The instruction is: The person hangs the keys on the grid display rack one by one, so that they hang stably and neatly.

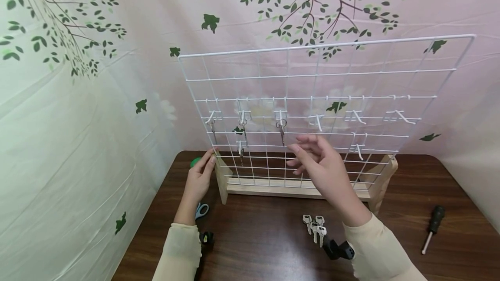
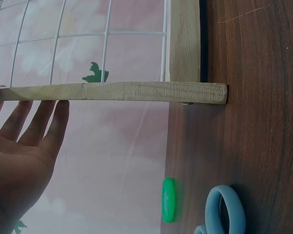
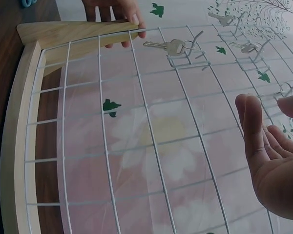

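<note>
A white wire grid rack (image 1: 300,74) stands in a wooden base (image 1: 273,189). My left hand (image 1: 200,180) holds the base's left side post (image 2: 136,91), fingers on its outer face and thumb at its edge. My right hand (image 1: 326,170) hovers in front of the grid, fingers loosely bent and holding nothing. Just left of its fingertips, a key (image 1: 282,135) hangs by its ring from a hook. Two more keys hang farther left in that row, and another key (image 3: 166,46) hangs lower. Other hooks (image 1: 318,121) to the right hold nothing.
Several loose keys (image 1: 314,228) lie on the dark wooden table (image 1: 258,237) in front of the rack. A screwdriver (image 1: 433,227) lies at the right. At the left are blue-handled scissors (image 1: 201,210) and a green round object (image 2: 168,200). Patterned cloth hangs behind.
</note>
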`<state>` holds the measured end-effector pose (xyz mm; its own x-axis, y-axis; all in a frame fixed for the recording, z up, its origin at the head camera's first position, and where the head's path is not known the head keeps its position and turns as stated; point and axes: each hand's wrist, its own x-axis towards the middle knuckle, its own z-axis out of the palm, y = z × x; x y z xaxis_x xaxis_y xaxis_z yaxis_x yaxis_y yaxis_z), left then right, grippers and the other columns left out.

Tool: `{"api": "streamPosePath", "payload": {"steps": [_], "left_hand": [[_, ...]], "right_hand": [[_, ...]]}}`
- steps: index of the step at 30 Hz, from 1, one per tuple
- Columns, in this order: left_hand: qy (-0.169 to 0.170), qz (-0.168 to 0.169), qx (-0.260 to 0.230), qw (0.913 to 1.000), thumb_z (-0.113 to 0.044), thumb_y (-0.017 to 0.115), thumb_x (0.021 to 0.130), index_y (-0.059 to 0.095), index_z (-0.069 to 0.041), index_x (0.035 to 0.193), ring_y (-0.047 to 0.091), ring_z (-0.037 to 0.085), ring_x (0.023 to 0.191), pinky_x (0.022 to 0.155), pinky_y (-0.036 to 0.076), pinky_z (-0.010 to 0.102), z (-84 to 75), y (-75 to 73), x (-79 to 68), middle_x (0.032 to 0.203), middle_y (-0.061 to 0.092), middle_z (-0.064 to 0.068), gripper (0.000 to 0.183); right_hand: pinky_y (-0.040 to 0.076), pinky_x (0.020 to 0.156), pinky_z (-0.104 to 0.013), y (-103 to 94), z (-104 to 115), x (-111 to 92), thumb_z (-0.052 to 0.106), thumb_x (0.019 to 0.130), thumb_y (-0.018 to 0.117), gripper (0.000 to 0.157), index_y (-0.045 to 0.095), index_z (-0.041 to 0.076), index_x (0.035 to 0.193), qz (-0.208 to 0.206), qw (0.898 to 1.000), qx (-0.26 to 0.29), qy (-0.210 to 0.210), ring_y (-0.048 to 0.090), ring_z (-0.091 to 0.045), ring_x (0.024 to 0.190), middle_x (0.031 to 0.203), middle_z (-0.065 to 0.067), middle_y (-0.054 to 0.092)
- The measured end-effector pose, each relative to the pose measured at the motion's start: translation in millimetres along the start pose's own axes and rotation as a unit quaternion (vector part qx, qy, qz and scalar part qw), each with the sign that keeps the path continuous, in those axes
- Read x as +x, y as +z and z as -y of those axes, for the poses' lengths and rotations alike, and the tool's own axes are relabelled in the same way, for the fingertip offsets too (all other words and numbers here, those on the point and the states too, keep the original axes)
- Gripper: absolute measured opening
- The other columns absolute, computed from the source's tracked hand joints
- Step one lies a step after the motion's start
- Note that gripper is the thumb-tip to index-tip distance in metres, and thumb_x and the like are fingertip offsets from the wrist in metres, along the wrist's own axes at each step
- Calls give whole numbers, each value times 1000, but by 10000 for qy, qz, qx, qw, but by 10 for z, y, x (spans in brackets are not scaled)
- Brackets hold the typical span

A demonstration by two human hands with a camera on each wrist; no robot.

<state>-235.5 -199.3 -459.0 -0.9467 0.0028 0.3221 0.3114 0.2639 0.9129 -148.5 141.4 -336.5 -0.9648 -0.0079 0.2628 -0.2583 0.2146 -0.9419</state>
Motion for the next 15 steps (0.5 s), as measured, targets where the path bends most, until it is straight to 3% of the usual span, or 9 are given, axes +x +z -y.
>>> {"api": "streamPosePath", "payload": {"steps": [3,9,13,15], "left_hand": [[21,-4,26,10000,-25,55,114,60,-14,153,55,3,141,106,48,5,7,1,0,158,62,6,42],[82,53,81,9999,-26,53,114,57,-12,155,52,23,149,106,47,4,17,0,19,159,60,7,43],[83,66,119,9999,-27,52,115,58,-15,155,52,24,149,106,46,4,15,-2,17,159,60,6,43],[88,48,107,9999,-27,53,114,58,-15,155,53,17,148,106,46,4,15,2,12,158,61,5,43]], "right_hand": [[69,73,-40,-55,-15,-76,30,108,66,41,57,4,139,-69,9999,1,-124,80,-14,83,124,-16,76],[68,71,-35,-188,-131,-227,24,109,64,38,55,0,137,-175,9996,-1,-212,80,-13,83,110,14,79],[68,70,-34,-263,-283,-317,21,110,62,35,54,-1,136,-269,9996,20,-61,80,-12,83,107,25,76],[68,71,-32,-294,-385,-356,19,110,62,35,53,-2,136,-350,9994,0,59,80,-11,82,105,28,76]]}}
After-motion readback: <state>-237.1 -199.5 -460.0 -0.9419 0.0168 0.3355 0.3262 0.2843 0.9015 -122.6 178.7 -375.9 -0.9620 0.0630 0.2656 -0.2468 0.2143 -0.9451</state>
